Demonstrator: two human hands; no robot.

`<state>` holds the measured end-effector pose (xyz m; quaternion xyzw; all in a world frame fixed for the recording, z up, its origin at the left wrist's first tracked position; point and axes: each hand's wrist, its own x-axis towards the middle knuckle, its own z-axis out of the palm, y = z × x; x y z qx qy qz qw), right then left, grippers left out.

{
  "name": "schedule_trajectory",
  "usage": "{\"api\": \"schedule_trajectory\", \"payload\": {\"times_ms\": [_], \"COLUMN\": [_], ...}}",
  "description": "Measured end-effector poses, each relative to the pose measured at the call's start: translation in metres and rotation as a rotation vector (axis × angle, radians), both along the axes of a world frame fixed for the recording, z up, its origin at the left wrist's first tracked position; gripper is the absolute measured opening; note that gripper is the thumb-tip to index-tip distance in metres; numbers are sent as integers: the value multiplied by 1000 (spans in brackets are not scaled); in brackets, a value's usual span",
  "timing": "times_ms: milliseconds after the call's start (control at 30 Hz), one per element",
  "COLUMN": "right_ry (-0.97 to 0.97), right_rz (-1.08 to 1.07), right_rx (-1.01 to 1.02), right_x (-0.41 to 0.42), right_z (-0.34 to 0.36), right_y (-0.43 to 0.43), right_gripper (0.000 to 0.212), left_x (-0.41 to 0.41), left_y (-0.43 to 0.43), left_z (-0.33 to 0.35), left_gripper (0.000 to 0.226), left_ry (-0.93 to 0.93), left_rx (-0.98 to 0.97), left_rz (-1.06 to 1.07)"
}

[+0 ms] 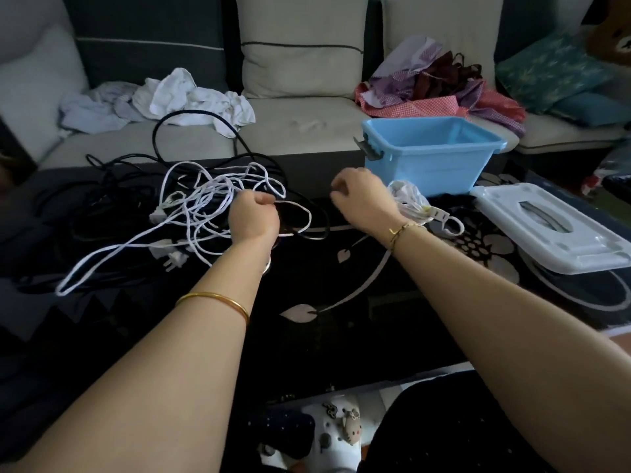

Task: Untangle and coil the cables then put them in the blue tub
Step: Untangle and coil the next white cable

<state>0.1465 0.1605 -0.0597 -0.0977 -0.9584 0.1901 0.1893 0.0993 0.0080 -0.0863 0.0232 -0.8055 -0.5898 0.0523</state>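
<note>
Now your left hand (pixel 254 216) pinches the tangled white cable (pixel 208 186); your right hand (pixel 360 196) curls near the blue tub (pixel 426 158), its hold impossible to tell.

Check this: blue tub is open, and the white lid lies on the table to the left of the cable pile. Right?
Not quite. The head view shows the white lid on the table at the right, beside the blue tub. The cable pile is over on the left. The tub is open, as you said.
</note>
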Motion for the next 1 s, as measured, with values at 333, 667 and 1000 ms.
{"api": "schedule_trajectory", "payload": {"times_ms": [333, 667, 1000], "right_ry": [-179, -314, 258], "right_rz": [234, 284, 9], "right_rx": [-174, 257, -412], "right_x": [-41, -30, -20], "right_z": [-21, -37, 5], "right_y": [-104, -125, -96], "right_gripper": [30, 23, 8], "left_x": [2, 10, 3], "left_y": [-92, -97, -95], "left_z": [-19, -25, -7], "left_gripper": [27, 31, 12], "left_ry": [36, 97, 371], "left_rx": [-666, -872, -641], "left_rz": [-100, -196, 145]}}
